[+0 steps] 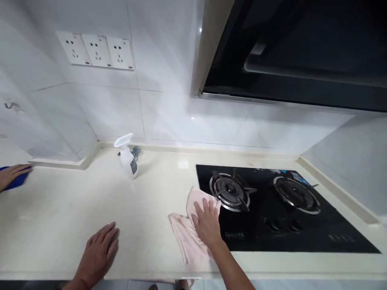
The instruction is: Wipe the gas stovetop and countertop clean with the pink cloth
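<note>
My right hand (207, 222) lies flat on a pink cloth (188, 235), its fingers spread and pressing on the fabric. The cloth is bunched on the cream countertop (145, 233), and its upper part overlaps the left edge of the black gas stove (250, 225), close to the left burner (229, 191). My left hand (98, 253) rests on the countertop near the front edge, fingers stretched out, holding nothing. Farther back stands a white spray bottle (127, 159), upright and apart from both hands.
At the far left another person's hand (12, 175) rests on a blue cloth (15, 183). A grey-blue crumpled item (136, 152) lies behind the bottle. A dark range hood (290, 64) overhangs the stove. Wall sockets (96, 51) sit above the counter. The right burner (296, 194) has a round grate.
</note>
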A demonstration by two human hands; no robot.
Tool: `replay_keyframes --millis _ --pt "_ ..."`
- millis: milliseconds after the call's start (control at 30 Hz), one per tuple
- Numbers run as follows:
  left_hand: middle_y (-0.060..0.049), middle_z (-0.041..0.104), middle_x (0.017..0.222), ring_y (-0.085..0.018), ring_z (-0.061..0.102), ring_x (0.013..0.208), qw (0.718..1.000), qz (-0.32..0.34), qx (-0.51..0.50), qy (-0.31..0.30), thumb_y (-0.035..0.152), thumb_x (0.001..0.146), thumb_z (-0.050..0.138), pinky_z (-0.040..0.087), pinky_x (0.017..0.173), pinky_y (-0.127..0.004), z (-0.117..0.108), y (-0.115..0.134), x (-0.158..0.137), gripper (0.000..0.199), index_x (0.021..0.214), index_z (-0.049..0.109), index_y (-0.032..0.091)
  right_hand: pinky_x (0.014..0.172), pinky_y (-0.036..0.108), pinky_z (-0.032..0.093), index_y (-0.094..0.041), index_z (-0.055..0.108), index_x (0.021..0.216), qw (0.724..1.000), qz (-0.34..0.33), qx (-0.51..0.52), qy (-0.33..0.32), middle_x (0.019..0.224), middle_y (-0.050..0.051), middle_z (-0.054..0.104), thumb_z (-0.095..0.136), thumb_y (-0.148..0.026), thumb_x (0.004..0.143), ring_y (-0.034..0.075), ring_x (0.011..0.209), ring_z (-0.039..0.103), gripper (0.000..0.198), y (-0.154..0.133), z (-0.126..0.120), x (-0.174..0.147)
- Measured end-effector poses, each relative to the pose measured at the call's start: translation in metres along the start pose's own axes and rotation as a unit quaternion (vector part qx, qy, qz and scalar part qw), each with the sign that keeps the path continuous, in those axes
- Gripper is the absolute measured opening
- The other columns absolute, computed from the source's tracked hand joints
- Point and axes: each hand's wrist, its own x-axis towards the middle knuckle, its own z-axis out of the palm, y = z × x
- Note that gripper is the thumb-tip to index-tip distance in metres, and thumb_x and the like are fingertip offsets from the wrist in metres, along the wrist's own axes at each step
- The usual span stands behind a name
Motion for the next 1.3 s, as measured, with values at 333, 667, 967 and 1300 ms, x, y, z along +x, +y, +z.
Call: replay_keyframes --millis 333,667,967,1300 --pt "-0.007 0.063 0.14 -0.027 0.06 0.123 1.0 0.005 0.001 -0.006 0.041 0.096 0.045 0.049 0.095 -0.041 -0.004 0.003 0.003 0.039 0.125 0.065 0.025 0.119 0.05 0.03 -0.024 0.056 0.144 0.998 0.05 -0.001 0.036 0.155 0.008 0.047 0.027 -0.036 0.099 0.027 0.151 0.029 0.054 0.126 -0.007 -0.076" --pt "-0.009 0.061 0.141 -0.027 0.056 0.128 0.999 -0.025 -0.017 -0.035 0.039 0.097 0.043 0.044 0.102 -0.044 -0.006 0.01 0.004 0.039 0.124 0.066 0.023 0.097 0.067 0.041 -0.016 0.047 0.146 0.946 0.274 -0.059 0.162 0.14 0.026 0.051 0.025 -0.051 0.096 0.043 0.131 0.048 0.064 0.177 -0.026 -0.107" --pt "-0.01 0.059 0.144 -0.028 0.052 0.132 0.998 -0.029 -0.012 -0.045 0.036 0.098 0.042 0.04 0.105 -0.043 -0.008 0.016 0.005 0.038 0.126 0.063 0.022 0.096 0.067 0.041 -0.007 0.047 0.143 0.956 0.245 -0.062 0.15 0.145 0.032 0.04 0.032 -0.073 0.092 0.049 0.129 0.043 0.084 0.081 -0.012 -0.146" --pt "-0.013 0.058 0.143 -0.031 0.052 0.131 0.997 -0.03 -0.002 -0.065 0.039 0.096 0.039 0.04 0.103 -0.047 -0.012 0.016 0.011 0.042 0.124 0.063 0.018 0.1 0.058 0.038 -0.014 0.056 0.121 0.981 0.063 0.154 0.1 0.12 0.018 0.052 0.056 -0.043 0.088 0.034 0.116 0.044 0.044 -0.079 -0.013 -0.135"
